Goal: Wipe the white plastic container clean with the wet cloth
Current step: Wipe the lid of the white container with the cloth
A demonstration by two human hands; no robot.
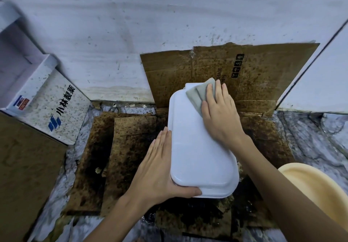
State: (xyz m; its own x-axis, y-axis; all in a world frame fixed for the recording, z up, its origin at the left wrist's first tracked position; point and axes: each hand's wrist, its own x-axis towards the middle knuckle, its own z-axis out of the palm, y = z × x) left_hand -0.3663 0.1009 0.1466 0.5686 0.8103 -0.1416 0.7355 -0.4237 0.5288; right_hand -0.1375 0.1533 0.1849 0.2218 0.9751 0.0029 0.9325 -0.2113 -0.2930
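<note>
The white plastic container (197, 147) lies bottom up in the middle of the view, above stained cardboard. My left hand (160, 166) grips its near left corner, thumb on the near edge and fingers along the left side. My right hand (220, 113) lies flat on a folded grey-green cloth (199, 92) and presses it onto the container's far right end. Part of the cloth is hidden under my palm.
Stained brown cardboard (131, 147) covers the marble floor and leans against the spotted white wall (254, 72). A white printed box (54, 109) stands at the left, beside a brown board (24, 166). A cream basin (316, 189) sits at the lower right.
</note>
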